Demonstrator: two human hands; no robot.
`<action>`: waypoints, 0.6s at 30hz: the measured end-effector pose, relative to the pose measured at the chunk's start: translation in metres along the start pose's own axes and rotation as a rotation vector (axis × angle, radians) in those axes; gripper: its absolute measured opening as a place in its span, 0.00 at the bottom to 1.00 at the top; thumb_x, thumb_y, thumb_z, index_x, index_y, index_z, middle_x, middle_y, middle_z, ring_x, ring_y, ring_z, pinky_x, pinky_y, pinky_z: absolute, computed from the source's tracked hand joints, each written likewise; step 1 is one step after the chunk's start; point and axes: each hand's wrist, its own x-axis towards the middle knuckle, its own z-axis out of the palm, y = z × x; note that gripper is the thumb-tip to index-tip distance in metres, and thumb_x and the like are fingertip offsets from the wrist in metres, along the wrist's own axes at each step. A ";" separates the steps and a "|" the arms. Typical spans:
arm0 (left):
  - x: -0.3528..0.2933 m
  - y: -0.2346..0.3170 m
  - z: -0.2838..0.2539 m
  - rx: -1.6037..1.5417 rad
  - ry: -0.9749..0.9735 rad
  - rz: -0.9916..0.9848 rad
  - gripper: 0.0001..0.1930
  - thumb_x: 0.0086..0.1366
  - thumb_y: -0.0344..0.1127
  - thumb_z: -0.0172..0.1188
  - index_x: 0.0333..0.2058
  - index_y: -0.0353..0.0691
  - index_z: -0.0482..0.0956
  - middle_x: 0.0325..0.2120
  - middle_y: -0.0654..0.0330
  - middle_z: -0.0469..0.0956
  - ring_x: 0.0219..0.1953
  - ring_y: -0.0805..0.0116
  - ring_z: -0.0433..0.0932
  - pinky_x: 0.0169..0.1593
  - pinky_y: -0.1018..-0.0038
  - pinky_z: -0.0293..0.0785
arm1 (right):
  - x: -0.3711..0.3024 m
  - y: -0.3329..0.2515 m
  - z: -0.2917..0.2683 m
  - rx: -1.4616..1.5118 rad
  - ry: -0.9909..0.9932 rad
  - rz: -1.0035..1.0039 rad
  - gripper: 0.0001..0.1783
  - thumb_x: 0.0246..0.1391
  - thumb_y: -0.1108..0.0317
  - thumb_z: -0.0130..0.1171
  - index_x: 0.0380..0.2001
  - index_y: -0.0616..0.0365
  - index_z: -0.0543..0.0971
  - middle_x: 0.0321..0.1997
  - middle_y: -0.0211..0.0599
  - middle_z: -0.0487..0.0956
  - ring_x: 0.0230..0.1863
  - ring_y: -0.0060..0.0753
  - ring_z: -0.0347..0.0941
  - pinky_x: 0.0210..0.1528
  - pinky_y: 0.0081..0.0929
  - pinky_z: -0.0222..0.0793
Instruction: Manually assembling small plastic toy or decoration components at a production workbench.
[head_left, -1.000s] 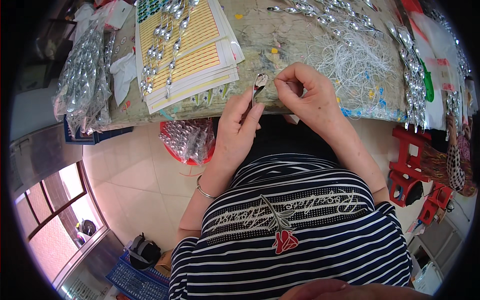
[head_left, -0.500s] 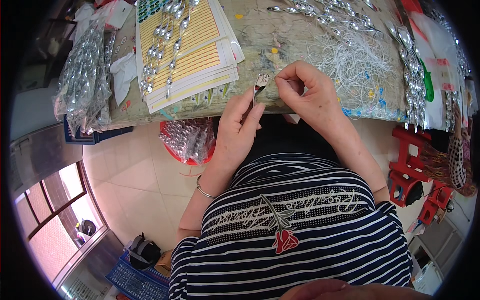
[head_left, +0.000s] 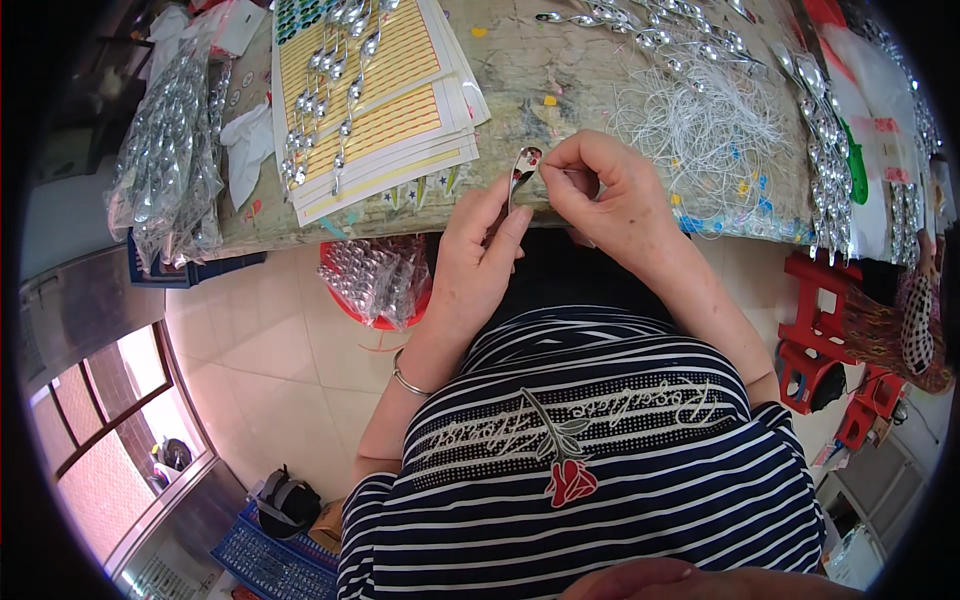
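Observation:
Just above the table's near edge, my left hand is closed on a shiny silver twisted strip. Its rounded top end sticks up past my thumb and finger, mirroring red and dark patches. My right hand is pinched, with thumb and forefinger close beside that end; whatever lies between the fingertips is too small to make out. A loose heap of thin white strings lies to the right of my hands. On the left, printed yellow and red sticker sheets carry several silver twisted strips.
More twisted strips fill a plastic bag at the table's left and lie along its right end. Below the table, a red basin holds bagged strips. Red stools stand on the right, near another person's checkered sleeve.
My right hand has shifted slightly left and down, bringing its pinched fingertips closer to the silver strip. My left hand barely moves. The other person's sleeve at far right has shifted.

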 end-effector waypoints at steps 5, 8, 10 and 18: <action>-0.001 -0.001 0.000 0.008 -0.023 0.029 0.20 0.65 0.30 0.55 0.56 0.39 0.68 0.35 0.65 0.70 0.26 0.82 0.69 0.27 0.85 0.67 | 0.000 0.003 0.001 0.020 -0.012 0.003 0.02 0.53 0.75 0.56 0.31 0.61 0.75 0.17 0.24 0.68 0.14 0.12 0.63 0.14 0.14 0.58; 0.000 0.001 0.001 -0.019 -0.021 0.052 0.20 0.63 0.29 0.55 0.55 0.39 0.70 0.29 0.63 0.65 0.26 0.77 0.68 0.28 0.81 0.71 | -0.001 0.004 0.002 0.034 -0.003 -0.024 0.02 0.53 0.75 0.56 0.31 0.62 0.75 0.17 0.24 0.68 0.13 0.12 0.63 0.14 0.14 0.57; 0.000 0.002 0.001 -0.025 -0.017 0.045 0.20 0.63 0.29 0.55 0.55 0.39 0.70 0.29 0.63 0.65 0.26 0.77 0.68 0.28 0.81 0.71 | -0.002 0.002 0.001 0.061 -0.008 0.002 0.03 0.54 0.75 0.56 0.32 0.62 0.75 0.18 0.24 0.68 0.13 0.12 0.63 0.14 0.14 0.57; -0.001 -0.002 0.001 -0.010 -0.018 0.042 0.20 0.64 0.29 0.55 0.55 0.38 0.69 0.35 0.65 0.69 0.26 0.81 0.69 0.26 0.86 0.67 | -0.003 0.006 -0.001 0.038 0.001 -0.011 0.05 0.54 0.74 0.56 0.34 0.64 0.76 0.23 0.25 0.73 0.19 0.10 0.63 0.20 0.13 0.60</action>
